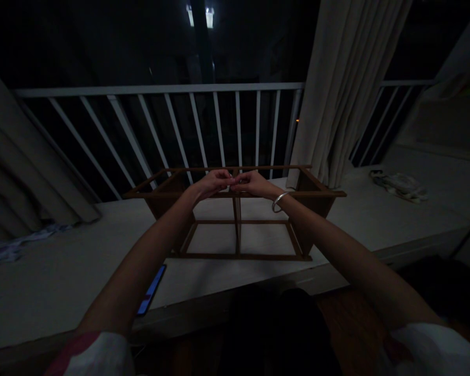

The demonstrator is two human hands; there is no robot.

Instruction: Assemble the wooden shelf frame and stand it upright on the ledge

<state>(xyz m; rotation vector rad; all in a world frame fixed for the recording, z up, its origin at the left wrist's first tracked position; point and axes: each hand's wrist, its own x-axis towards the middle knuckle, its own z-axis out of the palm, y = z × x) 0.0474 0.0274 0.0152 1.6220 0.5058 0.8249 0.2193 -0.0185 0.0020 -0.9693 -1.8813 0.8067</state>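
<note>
A brown wooden frame (317, 196), an open rack of thin bars, stands on a pale ledge (82, 250) in dim light. Both my arms reach out to the middle of its top. My left hand (213, 183) and my right hand (253, 183) meet there, fingers pinched together at the top of the frame's central upright bar (237, 219). What the fingertips hold is too small and dark to make out. A silver bangle (279, 201) sits on my right wrist.
A white railing (160, 89) runs behind the frame, with a pale curtain (344, 89) hanging at the right and another at the left. A phone (152, 290) lies on the ledge near its front edge. Crumpled cloth (401, 185) lies at the far right.
</note>
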